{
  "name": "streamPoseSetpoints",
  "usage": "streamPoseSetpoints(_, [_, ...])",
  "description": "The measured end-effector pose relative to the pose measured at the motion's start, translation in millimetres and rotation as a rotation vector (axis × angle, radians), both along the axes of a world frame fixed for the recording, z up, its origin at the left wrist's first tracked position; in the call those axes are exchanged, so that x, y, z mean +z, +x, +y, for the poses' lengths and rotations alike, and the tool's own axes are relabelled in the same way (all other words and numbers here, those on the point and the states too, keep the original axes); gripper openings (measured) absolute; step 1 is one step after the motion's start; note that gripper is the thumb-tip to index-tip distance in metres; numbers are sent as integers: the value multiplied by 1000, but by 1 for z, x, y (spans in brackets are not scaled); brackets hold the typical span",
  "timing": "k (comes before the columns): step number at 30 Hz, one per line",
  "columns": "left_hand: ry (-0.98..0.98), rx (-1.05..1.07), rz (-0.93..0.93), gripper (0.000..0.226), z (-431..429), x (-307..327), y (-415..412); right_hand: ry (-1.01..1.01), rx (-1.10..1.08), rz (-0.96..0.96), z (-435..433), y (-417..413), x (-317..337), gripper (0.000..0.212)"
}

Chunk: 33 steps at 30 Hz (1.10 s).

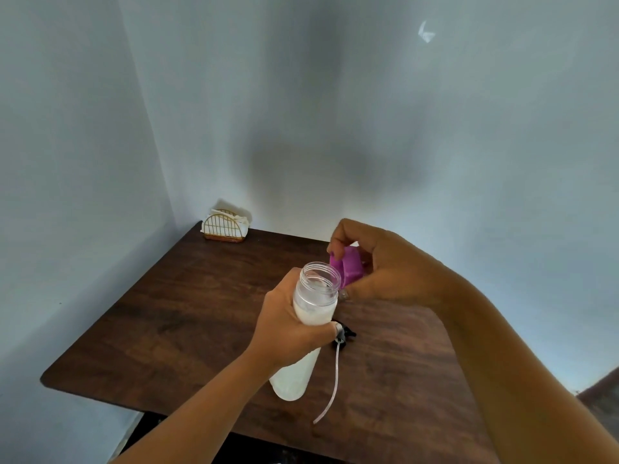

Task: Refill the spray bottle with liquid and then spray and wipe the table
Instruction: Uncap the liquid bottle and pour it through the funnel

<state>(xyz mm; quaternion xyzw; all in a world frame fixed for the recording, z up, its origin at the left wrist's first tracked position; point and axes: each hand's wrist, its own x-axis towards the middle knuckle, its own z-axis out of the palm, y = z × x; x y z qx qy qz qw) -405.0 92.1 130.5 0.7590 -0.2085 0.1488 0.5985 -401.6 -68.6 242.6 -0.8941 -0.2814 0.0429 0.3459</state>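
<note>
From my head camera, my left hand (294, 326) is wrapped round the neck of the clear bottle (316, 296), holding it over the middle of the dark wooden table (187, 313); its wide mouth is uncapped and white liquid shows inside; a frosted pale body (289, 380) runs down below my wrist, and I cannot tell whether it is the same bottle; my right hand (385, 266) pinches a purple cap (348, 266) just beside the mouth; the black spray head (345, 334) lies on the table with its tube (335, 380) trailing toward me; a wire napkin holder (225, 226) stands in the far corner.
</note>
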Motion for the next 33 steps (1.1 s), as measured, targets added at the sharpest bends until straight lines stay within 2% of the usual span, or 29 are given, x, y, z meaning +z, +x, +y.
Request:
streamPoseSetpoints(5, [37, 14, 26, 51, -5, -11, -3, 513, -215, 137, -15, -10, -50, 46])
streamPoseSetpoints(7, [67, 19, 40, 52, -7, -14, -5, 647, -372, 162, -22, -10, -79, 41])
streamPoseSetpoints(8, [86, 25, 37, 53, -7, -14, -5, 632, -458, 150, -25, -7, -96, 40])
streamPoseSetpoints(10, [123, 27, 43, 54, -10, -15, -6, 468, -607, 130, -31, 0, -141, 39])
streamPoseSetpoints(12, [135, 20, 71, 56, -14, -17, -7, 297, -731, 181, -38, 3, -191, 39])
streamPoseSetpoints(16, [145, -2, 124, 63, -19, -23, -13, 88, -870, 285, -44, -5, -273, 36])
streamPoseSetpoints(21, [151, -31, 159, 61, -19, -31, -15, -167, -819, 338, -44, -16, -314, 29])
streamPoseSetpoints(23, [149, -26, 166, 62, -20, -34, -16, -172, -809, 331, -43, -15, -318, 35])
streamPoseSetpoints(26, [126, -17, 188, 64, -20, -38, -15, -169, -809, 299, -41, -12, -318, 55])
streamPoseSetpoints(28, [116, -15, 199, 65, -19, -39, -15, -104, -801, 223, -38, -11, -309, 64])
streamPoseSetpoints(30, [114, -19, 208, 65, -18, -39, -14, 91, -730, 157, -31, -9, -288, 64])
streamPoseSetpoints(33, [134, -18, 265, 61, -21, -42, -14, 317, -420, 169, -20, -5, -244, 73])
